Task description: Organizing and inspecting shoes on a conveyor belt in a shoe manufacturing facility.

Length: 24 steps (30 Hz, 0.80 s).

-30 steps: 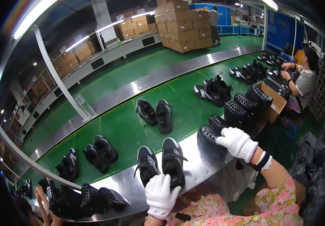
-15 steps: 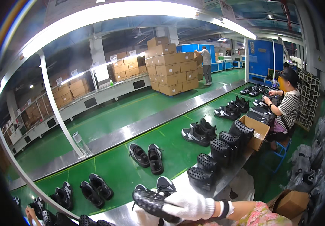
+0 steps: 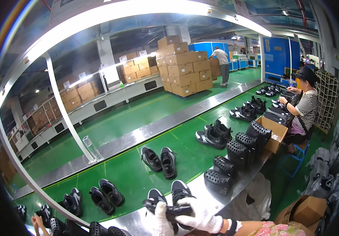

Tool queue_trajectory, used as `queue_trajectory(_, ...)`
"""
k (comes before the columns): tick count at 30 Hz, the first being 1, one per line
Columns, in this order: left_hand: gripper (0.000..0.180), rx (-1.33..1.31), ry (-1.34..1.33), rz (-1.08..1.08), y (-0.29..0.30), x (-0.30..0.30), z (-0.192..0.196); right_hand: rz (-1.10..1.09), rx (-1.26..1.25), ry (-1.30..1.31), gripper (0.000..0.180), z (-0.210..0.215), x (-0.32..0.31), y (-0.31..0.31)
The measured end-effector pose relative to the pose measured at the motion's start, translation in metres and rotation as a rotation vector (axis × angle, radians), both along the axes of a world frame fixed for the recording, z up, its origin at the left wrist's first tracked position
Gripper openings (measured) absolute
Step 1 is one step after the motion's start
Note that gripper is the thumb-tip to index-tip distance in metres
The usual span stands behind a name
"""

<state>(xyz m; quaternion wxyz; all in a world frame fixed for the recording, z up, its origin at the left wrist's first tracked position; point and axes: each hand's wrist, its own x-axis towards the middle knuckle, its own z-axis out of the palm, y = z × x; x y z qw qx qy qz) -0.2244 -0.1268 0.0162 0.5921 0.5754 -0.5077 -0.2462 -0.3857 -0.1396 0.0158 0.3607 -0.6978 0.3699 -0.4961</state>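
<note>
Both my hands wear white gloves at the bottom edge. My left hand (image 3: pixel 160 221) and my right hand (image 3: pixel 200 217) together grip one black sneaker (image 3: pixel 168 209), held sideways just above the steel rim (image 3: pixel 212 201) of the belt. Right behind it a pair of black sneakers with white trim (image 3: pixel 180 191) lies on the green conveyor belt (image 3: pixel 130 179). Black perforated shoe moulds (image 3: pixel 219 177) stand on the rim to the right of my right hand.
More sneaker pairs (image 3: pixel 160 160) lie spaced along the belt. Further black moulds (image 3: pixel 240 151) and an open cardboard box (image 3: pixel 276 133) sit on the rim. A seated person in a striped shirt (image 3: pixel 306 112) works beyond. Another person's hands (image 3: pixel 39 221) show at lower left. Stacked cartons (image 3: pixel 183 72) stand far off.
My right hand left the black moulds and came over to a sneaker. Both hands have lifted that sneaker off the belt. The view has tilted upward.
</note>
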Motion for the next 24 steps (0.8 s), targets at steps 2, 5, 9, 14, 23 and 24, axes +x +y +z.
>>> queue_trajectory(2, 0.031, -0.012, -0.530, 0.070, 0.001, 0.002, -0.003, -0.015, 0.114, -0.136, 0.044, -0.004, -0.020, 0.001)
queue_trajectory(5, 0.056, 0.243, 0.685, -0.492, -0.033, -0.002, -0.033, 0.008, 0.371, -0.503, 0.045, 0.013, -0.048, 0.001)
queue_trajectory(9, 0.037, -0.054, -0.850, -0.544, -0.050, -0.003, -0.025, -0.033, 0.481, -0.492, 0.040, -0.038, -0.090, -0.017)
queue_trajectory(14, 0.021, -0.027, -1.290, -0.464, -0.069, -0.008, -0.027, 0.016, 0.581, -0.430, 0.038, -0.046, -0.093, -0.010)
queue_trajectory(23, 0.023, 0.281, -1.146, -0.211, -0.083, -0.004, -0.029, -0.050, 0.510, -0.035, 0.053, -0.005, -0.097, 0.002)
queue_trajectory(24, 0.026, 0.357, -1.057, -0.239, -0.081, -0.006, -0.021, -0.027, 0.419, 0.099, 0.051, 0.003, -0.096, -0.002)
